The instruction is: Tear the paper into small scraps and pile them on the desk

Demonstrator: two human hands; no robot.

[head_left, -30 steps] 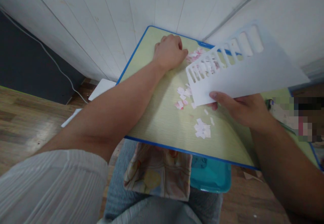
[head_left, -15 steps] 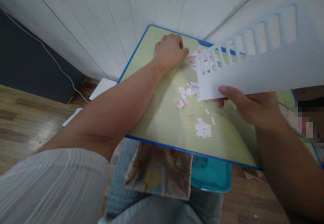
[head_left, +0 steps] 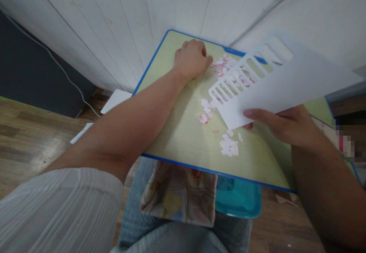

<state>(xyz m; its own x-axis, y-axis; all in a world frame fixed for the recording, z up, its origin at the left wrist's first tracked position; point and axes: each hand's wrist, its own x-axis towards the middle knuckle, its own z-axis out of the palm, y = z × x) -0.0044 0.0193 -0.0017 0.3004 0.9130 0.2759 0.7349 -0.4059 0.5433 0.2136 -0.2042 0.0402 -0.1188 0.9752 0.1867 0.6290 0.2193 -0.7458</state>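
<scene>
My right hand (head_left: 274, 125) pinches the lower edge of a white sheet with a row of cut-out slots (head_left: 288, 81), thumb on top. The sheet is tilted above the pale folding table (head_left: 177, 131), and paper shows through its slots. On the far part of the tabletop rests my left hand (head_left: 192, 59), its fingers curled in; what they hold, if anything, is hidden. Beside it lies a pile of pink and white paper scraps (head_left: 223, 64). Closer to me are a small group of scraps (head_left: 205, 116) and a cluster of white scraps (head_left: 229, 145).
A white plank wall (head_left: 160, 5) borders the table's far side. Beneath the near edge are a patterned cloth (head_left: 180, 199) on my lap and a turquoise tub (head_left: 243, 199). A dark panel with a cable (head_left: 65, 74) stands at left. A blurred patch covers something at right.
My right hand has tilted the slotted sheet, lowering its far right end and bringing its near corner down and closer to me. My left hand stays in place.
</scene>
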